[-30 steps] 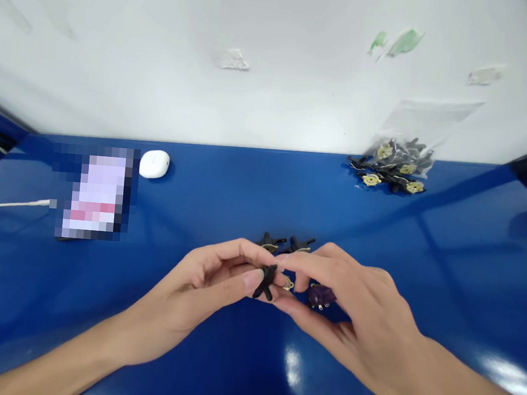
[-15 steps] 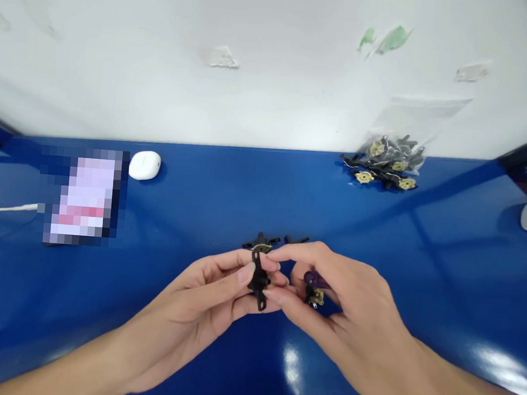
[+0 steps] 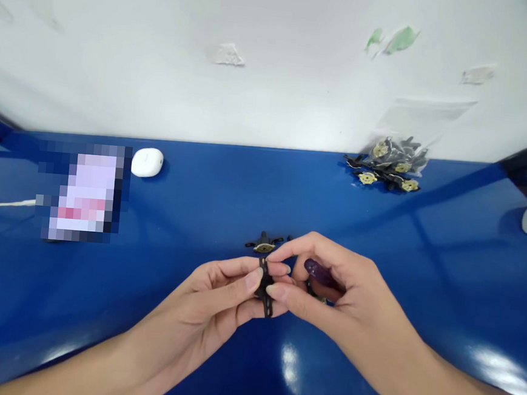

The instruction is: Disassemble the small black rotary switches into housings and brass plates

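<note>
Fingers of the left hand (image 3: 191, 304) pinch a black plastic part (image 3: 265, 286) upright; those of the right hand (image 3: 347, 295) have curled tighter around a purple piece (image 3: 318, 273).

Worktop (image 3: 246, 190): deep blue, smooth, high gloss; base material cannot be told.
Wall (image 3: 118, 70): white, matt, with rough scuffed patches.
Held black part (image 3: 265, 286): matt plastic.
Disc (image 3: 264, 247): brass-coloured metal, dull sheen, set in matt black plastic.
Purple piece (image 3: 319, 274): glossy, smooth plastic.
Bag (image 3: 418, 118): clear, thin plastic film, shiny.
Earbud case (image 3: 147, 162): white, smooth plastic, soft sheen.
Cable (image 3: 2, 204): white, smooth sheath.
</note>
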